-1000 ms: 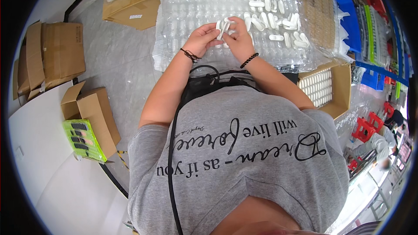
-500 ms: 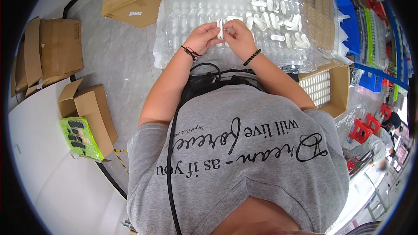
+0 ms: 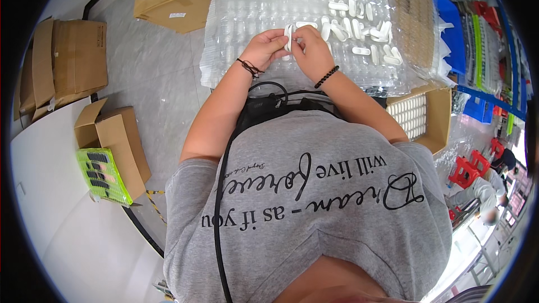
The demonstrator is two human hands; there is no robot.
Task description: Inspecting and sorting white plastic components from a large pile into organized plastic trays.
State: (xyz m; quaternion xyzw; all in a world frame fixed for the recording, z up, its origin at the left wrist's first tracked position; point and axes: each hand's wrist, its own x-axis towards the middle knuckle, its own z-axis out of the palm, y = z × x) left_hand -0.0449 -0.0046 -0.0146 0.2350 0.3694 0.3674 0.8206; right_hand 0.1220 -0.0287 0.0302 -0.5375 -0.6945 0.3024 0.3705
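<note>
Between my two hands a white oval plastic piece (image 3: 288,38) is held upright, over the near part of a stack of clear plastic blister trays (image 3: 252,0). My left hand (image 3: 266,49) pinches it from the left with thumb and fingers. On its other side, my right hand (image 3: 312,50) has its fingers bent in against the piece. Several loose white oval pieces (image 3: 361,51) lie scattered on the trays to the right of my hands. One more white piece (image 3: 306,24) rests just beyond my right fingers.
An open carton (image 3: 435,118) with rows of white pieces stands right of the trays. Another cardboard box (image 3: 168,14) is at the far left of them. Brown cartons (image 3: 78,59) and a green-edged tray (image 3: 104,175) sit to the left. Red stools (image 3: 463,172) and people are at far right.
The trays and hands appear shifted slightly right in the picture. Both hands still hold the white piece, which has turned a little, and the right fingers have shifted slightly on it.
</note>
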